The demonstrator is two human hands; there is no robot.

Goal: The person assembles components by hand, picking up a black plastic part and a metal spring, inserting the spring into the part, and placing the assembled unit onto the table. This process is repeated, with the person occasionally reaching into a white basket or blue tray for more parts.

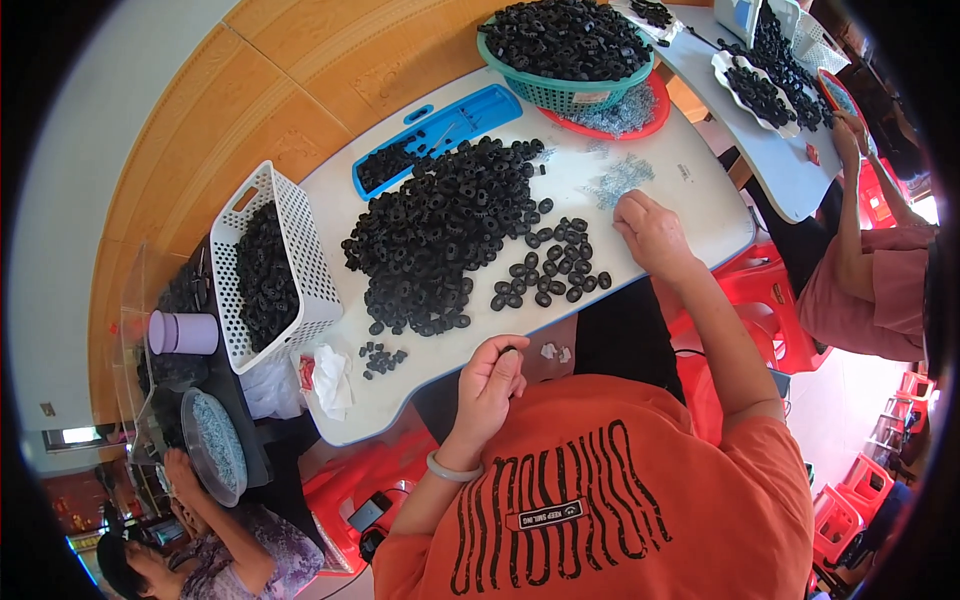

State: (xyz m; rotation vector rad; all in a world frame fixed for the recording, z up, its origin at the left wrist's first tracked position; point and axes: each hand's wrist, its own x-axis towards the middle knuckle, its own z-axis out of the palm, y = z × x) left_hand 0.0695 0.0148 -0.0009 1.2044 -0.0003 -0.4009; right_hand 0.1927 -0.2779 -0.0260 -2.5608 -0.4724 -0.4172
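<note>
- Left of the frame, a white basket [318, 300] piled with black parts sits beside the table; a knock from an elbow could spill some
- Lower left of centre, small grey bits [382, 359] lie near the big heap of black parts [440, 235]; if the heap slid, the two could mix
- At centre, the left hand [490, 388] is curled narrow at the table's near edge, a small dark piece [509, 348] apparently pinched at thumb and forefinger; a loose grip could drop it off the edge
- Right of centre, loose oval pieces [560, 262] lie scattered beside the heap; a sweeping forearm could push them back into it
- Upper right of centre, the right hand [652, 235] bunches its fingers just beside thin, shiny pieces [622, 180]; whether it holds one cannot be told, and tangling could bring up several together
</note>
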